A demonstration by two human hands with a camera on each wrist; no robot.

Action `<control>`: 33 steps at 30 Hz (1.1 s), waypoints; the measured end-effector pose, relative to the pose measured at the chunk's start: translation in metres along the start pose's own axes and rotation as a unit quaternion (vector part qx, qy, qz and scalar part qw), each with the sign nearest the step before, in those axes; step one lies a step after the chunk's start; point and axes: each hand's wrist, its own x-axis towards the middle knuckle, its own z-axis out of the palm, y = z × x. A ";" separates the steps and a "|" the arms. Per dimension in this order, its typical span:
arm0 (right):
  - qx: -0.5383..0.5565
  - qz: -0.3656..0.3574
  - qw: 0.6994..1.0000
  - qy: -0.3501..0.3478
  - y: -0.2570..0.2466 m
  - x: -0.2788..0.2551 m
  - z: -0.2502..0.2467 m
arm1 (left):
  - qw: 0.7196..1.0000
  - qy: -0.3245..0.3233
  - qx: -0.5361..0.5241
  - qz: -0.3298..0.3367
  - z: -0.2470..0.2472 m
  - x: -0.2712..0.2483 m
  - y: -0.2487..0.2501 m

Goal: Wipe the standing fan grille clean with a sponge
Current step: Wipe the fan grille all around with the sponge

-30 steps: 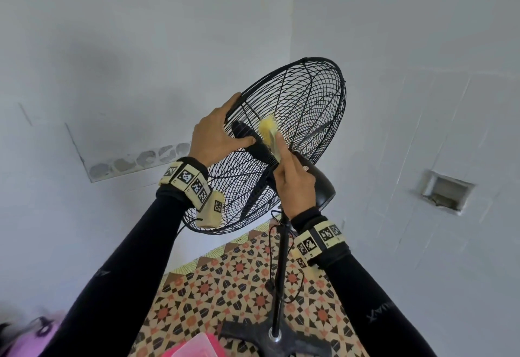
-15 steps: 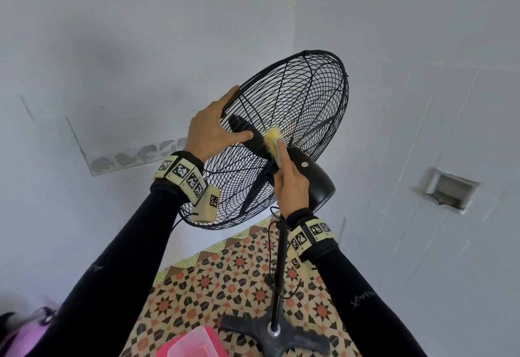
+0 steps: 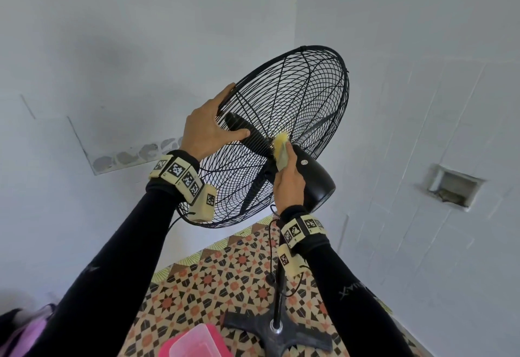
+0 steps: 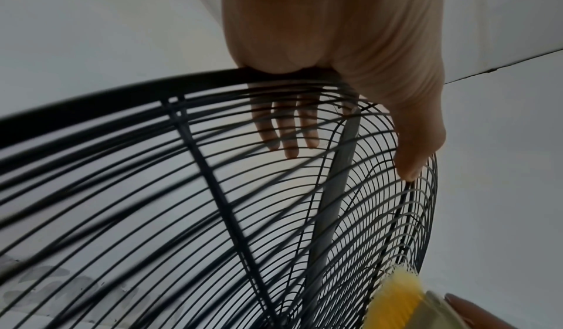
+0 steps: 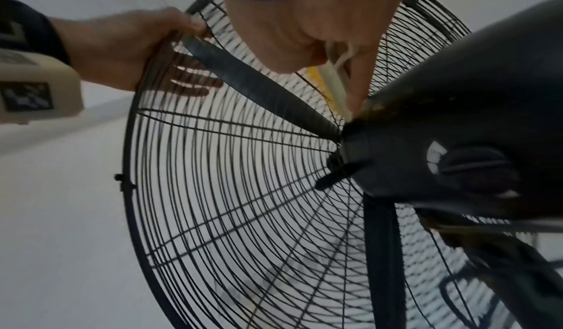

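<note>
Sponge (image 3: 281,150) pinched in right hand (image 3: 289,187) against grille (image 3: 309,97); left hand (image 3: 208,128) clasps its rim.

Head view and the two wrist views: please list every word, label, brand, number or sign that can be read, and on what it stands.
No text can be read with certainty.
Black right sleeve: pale brand print, upside down and blurred, unreadable.
Black left sleeve: faint mark, unreadable.
Black round motor housing of the fan: small round badge, too small to read.
Cream wrist bands: black-and-white square code markers, no letters.
Yellow sponge: no text visible.
</note>
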 end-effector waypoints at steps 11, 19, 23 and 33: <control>0.087 0.031 0.990 0.104 -0.013 0.001 -0.015 | 1.000 0.007 -0.001 0.014 0.000 -0.002 0.001; 0.166 0.007 0.981 0.099 -0.029 0.003 -0.007 | 1.000 0.011 0.012 0.005 -0.002 -0.001 -0.003; 0.196 0.121 0.958 0.172 -0.016 0.003 -0.008 | 1.000 0.007 0.012 0.013 0.002 0.001 0.000; 0.207 0.059 0.966 0.142 -0.037 0.003 -0.012 | 1.000 0.016 0.018 0.012 0.002 0.003 -0.005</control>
